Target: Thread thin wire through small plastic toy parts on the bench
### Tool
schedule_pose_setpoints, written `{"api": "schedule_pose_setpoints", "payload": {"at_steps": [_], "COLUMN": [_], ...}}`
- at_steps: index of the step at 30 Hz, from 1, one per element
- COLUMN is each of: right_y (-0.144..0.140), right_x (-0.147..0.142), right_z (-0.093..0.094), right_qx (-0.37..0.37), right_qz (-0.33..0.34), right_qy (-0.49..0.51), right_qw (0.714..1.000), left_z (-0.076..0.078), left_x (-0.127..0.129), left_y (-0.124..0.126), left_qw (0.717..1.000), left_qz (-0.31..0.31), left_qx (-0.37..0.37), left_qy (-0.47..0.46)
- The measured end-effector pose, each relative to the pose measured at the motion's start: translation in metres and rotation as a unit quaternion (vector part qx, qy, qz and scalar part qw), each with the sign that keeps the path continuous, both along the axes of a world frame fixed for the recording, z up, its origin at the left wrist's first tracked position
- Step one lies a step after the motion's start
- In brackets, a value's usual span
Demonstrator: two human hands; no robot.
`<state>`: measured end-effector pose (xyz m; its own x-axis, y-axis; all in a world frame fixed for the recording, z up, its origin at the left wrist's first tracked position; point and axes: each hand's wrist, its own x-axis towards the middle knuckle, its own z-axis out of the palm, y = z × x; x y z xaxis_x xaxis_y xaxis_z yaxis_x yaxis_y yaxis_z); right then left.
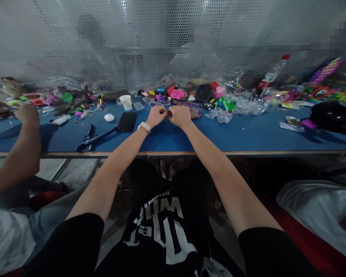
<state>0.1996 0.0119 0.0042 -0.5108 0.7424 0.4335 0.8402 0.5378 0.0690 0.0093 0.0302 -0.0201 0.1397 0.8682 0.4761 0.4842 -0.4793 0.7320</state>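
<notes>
My left hand (pixel 157 116), with a pale band on its wrist, meets my right hand (pixel 180 116) above the blue table. Both have curled, pinching fingers, fingertip to fingertip. Whatever lies between them is too small or hidden to make out. Just behind and right of my right hand lies a brown and purple lumpy thing (pixel 195 113). A black phone-like slab (pixel 126 122) rests flat to the left of my left wrist. Farther left are a white rounded object (pixel 109 117) and a dark-handled cutting tool (pixel 96 138) near the table edge.
A white cup (pixel 126 102) stands behind the slab. Colourful small toys and clear plastic wrappers (pixel 246 103) line the back, below a perforated metal screen (pixel 161 42). A red-capped bottle (pixel 272 75) leans at the right. At the left, another person's hand (pixel 27 114) works over the table.
</notes>
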Motion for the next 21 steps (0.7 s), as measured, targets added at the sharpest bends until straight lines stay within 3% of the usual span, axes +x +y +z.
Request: {"api": "schedule_pose_setpoints", "payload": {"at_steps": [6, 12, 16, 21], "right_y": [0.001, 0.008, 0.011, 0.014], "right_x": [-0.002, -0.001, -0.001, 0.003], "right_z": [-0.004, -0.007, -0.008, -0.012], "right_qx": [0.008, 0.023, 0.031, 0.015], "right_qz": [-0.003, -0.002, 0.01, 0.013], "right_qy": [0.012, -0.003, -0.005, 0.08], "right_qw": [1.0, 1.0, 0.999, 0.997], "left_z": [-0.004, -0.008, -0.008, -0.007], "left_x": [0.0, 0.007, 0.01, 0.008], "left_y": [0.004, 0.009, 0.008, 0.007], "left_qw": [1.0, 0.986, 0.977, 0.981], "left_qz": [0.005, -0.035, -0.042, -0.038], "left_qx": [0.017, -0.094, -0.113, -0.096], "left_qy": [-0.007, -0.135, -0.176, -0.165]}}
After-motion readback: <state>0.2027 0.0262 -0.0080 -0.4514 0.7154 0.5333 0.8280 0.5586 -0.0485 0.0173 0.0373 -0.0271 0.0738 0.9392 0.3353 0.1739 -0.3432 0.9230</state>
